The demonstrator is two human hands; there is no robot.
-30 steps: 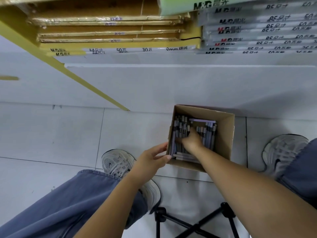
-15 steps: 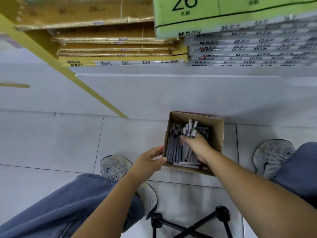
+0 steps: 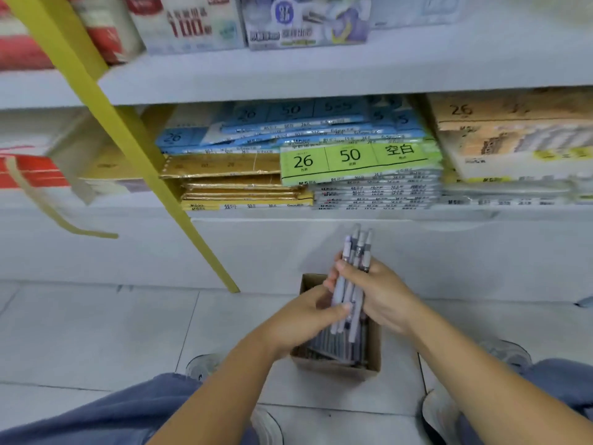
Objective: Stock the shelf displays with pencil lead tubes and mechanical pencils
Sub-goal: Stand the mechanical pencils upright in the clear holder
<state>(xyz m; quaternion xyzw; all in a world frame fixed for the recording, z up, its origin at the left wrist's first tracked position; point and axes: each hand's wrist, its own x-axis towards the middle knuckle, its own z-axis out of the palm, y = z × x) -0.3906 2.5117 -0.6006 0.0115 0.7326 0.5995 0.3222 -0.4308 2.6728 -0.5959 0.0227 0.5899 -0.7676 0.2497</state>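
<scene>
Head view: a bundle of pencils (image 3: 351,277), grey-lilac barrels with darker bands and printed labels, is held near upright, tips fanned slightly apart at the top. The right hand (image 3: 382,297) is wrapped round the middle of the bundle, fingers curled closed on it, thumb across the front. The left hand (image 3: 308,319) grips the lower part, thumb pressed on the barrels, fingers curled behind. The pencil count is unclear because of motion blur. Directly below the grip sits an open cardboard box (image 3: 373,354) on the tiled floor (image 3: 112,332), with more loose pencils (image 3: 333,345) lying inside, partly hidden by both hands. Above and beyond the grip is a white shelf (image 3: 321,81) stacked with flat paper packs: a green pack (image 3: 356,159) marked 26 / 50, blue packs (image 3: 288,123) above it, gold packs (image 3: 237,184) to its left. A yellow post (image 3: 128,136) slants down to the floor up-left of the grip, not touching anything held. Jeans (image 3: 96,419) and a shoe (image 3: 439,412) sit below the grip at the frame bottom.
</scene>
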